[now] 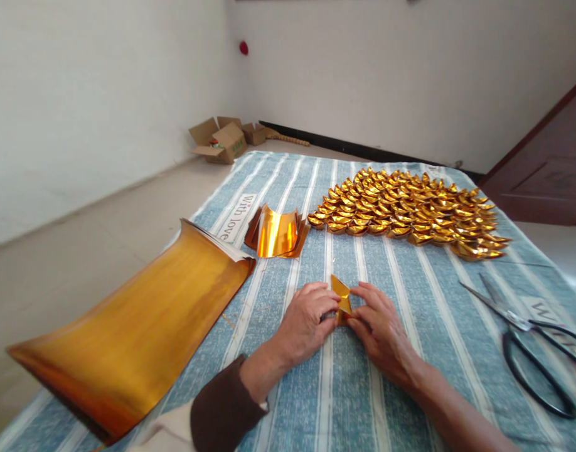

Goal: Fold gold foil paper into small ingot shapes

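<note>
Between my two hands, just above the cloth, is a small folded piece of gold foil paper (341, 290) with a pointed upper end. My left hand (311, 312) pinches its left side with fingers and thumb. On the right side, the fingertips and thumb of my right hand (376, 317) close on the same piece. Part of the foil's lower end is hidden by my fingers. Beyond my hands lies a small stack of cut gold foil sheets (277, 233), curling upward. Many finished gold foil ingots (401, 210) stand in close rows at the far right.
A large stack of gold foil sheets (151, 314) covers the left side of the striped tablecloth (288, 402). Black-handled scissors (518, 323) lie with blades apart at the right. Cardboard boxes (229, 141) sit on the floor behind the table.
</note>
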Demonstrator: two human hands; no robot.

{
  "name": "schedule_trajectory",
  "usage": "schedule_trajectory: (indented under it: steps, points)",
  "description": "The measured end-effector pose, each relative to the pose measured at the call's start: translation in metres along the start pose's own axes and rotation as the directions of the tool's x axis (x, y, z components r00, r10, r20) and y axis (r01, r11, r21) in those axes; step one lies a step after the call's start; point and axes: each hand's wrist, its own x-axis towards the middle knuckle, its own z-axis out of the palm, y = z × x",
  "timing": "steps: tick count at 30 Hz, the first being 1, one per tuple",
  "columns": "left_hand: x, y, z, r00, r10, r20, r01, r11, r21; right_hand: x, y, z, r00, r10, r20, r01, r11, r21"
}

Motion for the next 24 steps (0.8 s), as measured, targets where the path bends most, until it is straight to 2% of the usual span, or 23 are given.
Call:
schedule_trajectory:
  steps: [12, 17, 24]
  points:
    - [0.0009, 0.0011, -0.0002, 0.997, -0.066, 0.026, 0.067, 0.997, -0.029, 0.0035, -0.0038, 0.0038, 0.994, 0.108, -0.012, -0.109, 0.994, -0.031]
    - [0.0008, 0.0017, -0.0020, 0.989, -0.136, 0.053, 0.139, 0.988, -0.064, 0.0043, -0.0032, 0.0038, 0.990, 0.142, -0.004, -0.142, 0.990, -0.023]
    - [0.0005, 0.0043, -0.0019, 0.981, -0.195, -0.003, 0.193, 0.970, -0.148, 0.0052, -0.0045, 0.0049, 0.986, 0.167, -0.017, -0.167, 0.986, -0.010]
